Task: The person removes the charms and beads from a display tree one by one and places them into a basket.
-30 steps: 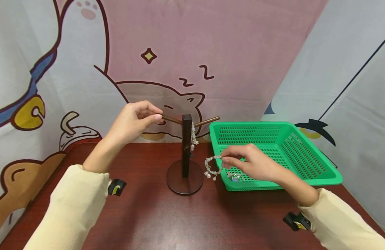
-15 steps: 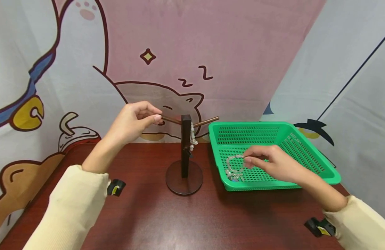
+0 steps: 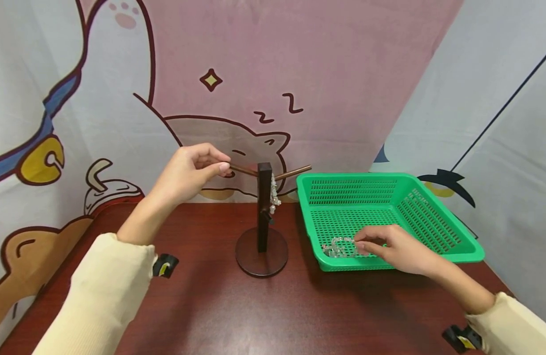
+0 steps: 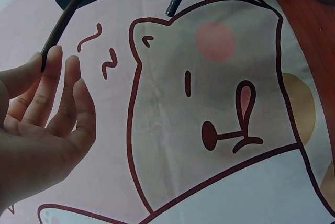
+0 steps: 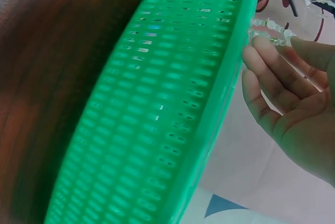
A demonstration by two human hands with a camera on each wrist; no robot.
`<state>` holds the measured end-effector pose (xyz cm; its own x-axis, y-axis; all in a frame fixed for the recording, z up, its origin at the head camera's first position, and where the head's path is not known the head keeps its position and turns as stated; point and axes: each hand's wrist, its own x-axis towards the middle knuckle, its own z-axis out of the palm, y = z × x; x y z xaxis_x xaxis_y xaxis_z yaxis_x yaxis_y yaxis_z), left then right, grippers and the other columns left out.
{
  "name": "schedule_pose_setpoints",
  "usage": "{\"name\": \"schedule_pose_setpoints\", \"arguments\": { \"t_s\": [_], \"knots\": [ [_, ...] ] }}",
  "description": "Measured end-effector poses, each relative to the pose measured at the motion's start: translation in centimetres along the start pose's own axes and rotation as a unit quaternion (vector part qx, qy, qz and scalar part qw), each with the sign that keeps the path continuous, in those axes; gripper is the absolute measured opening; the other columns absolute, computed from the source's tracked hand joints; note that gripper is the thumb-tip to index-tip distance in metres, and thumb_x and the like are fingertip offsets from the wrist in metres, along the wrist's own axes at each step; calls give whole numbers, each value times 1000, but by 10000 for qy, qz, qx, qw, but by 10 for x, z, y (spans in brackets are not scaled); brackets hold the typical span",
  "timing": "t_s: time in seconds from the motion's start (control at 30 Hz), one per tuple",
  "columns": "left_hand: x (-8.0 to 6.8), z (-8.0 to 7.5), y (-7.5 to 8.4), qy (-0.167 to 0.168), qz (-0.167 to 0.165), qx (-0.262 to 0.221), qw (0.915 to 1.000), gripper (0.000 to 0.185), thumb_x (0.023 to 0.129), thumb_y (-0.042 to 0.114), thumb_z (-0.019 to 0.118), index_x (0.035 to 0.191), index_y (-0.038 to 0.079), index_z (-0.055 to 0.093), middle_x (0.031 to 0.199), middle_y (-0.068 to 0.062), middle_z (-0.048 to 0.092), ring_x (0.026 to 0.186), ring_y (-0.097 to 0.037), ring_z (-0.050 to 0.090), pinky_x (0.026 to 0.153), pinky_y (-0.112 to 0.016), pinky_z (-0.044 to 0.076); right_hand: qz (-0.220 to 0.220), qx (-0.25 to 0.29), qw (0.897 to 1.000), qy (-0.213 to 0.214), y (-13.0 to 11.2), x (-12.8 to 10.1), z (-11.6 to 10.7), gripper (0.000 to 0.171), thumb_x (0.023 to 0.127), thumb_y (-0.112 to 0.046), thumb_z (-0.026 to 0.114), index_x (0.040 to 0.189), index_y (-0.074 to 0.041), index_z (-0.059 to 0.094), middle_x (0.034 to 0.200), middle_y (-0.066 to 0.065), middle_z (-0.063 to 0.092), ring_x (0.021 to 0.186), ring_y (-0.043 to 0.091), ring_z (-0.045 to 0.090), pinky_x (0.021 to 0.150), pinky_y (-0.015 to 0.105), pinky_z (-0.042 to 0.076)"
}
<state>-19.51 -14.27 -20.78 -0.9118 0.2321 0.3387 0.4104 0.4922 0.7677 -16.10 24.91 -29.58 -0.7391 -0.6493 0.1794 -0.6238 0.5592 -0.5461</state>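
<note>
- Bracelet (image 3: 339, 247) of clear beads lies low in the near-left corner of the green basket (image 3: 437, 222), on or just above the mesh floor; which of the two cannot be told.
- Right hand (image 3: 394, 249) reaches into the basket from the near side, fingertips pinched on the bracelet's right end; the right wrist view shows the beads (image 5: 267, 31) at the fingertips, next to the basket wall.
- Table (image 3: 211, 310) is dark red-brown wood; basket sits on its right half.
- Stand (image 3: 264, 222), dark wood with a round base, is just left of the basket, not touching it.
- Second bead strand (image 3: 274, 195) hangs on the stand's post under the right peg.
- Left hand (image 3: 188, 172) pinches the tip of the stand's left peg (image 3: 244, 170) between thumb and fingers.
- Cartoon cloth (image 3: 273, 74) hangs behind.
</note>
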Motion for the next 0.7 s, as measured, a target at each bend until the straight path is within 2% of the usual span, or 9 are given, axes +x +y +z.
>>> {"name": "schedule_pose_setpoints", "arguments": {
  "t_s": [0.13,0.27,0.47,0.7],
  "knots": [
    [0,0,0,-6,10,-5,10000,15,89,11,61,98,0,64,88,-13,68,82,-15,65,71,-24,48,43,-22,10000,-60,3,-2,2,12,90,-8,57,94,-17,63,81,-8,63,70,10,57,60,24,47],
    [0,0,0,-13,31,-14,10000,15,89,11,60,98,0,64,89,-15,68,81,-14,65,72,-26,49,129,-13,9999,-103,3,-2,2,10,91,-8,56,95,-14,64,82,-8,63,71,9,58,60,25,47],
    [1,0,0,-21,18,26,10000,15,89,11,61,98,0,64,87,-12,69,82,-14,65,71,-27,49,183,17,9998,-122,2,-1,0,11,91,-8,56,97,-13,64,83,-9,63,72,9,60,62,25,49],
    [1,0,0,-42,2,43,10000,14,89,11,60,98,0,64,90,-16,68,83,-15,65,72,-27,48,76,-55,9999,-131,-1,4,-3,12,90,-7,57,98,-12,64,85,-11,63,71,7,59,62,26,48]
  ]
}}
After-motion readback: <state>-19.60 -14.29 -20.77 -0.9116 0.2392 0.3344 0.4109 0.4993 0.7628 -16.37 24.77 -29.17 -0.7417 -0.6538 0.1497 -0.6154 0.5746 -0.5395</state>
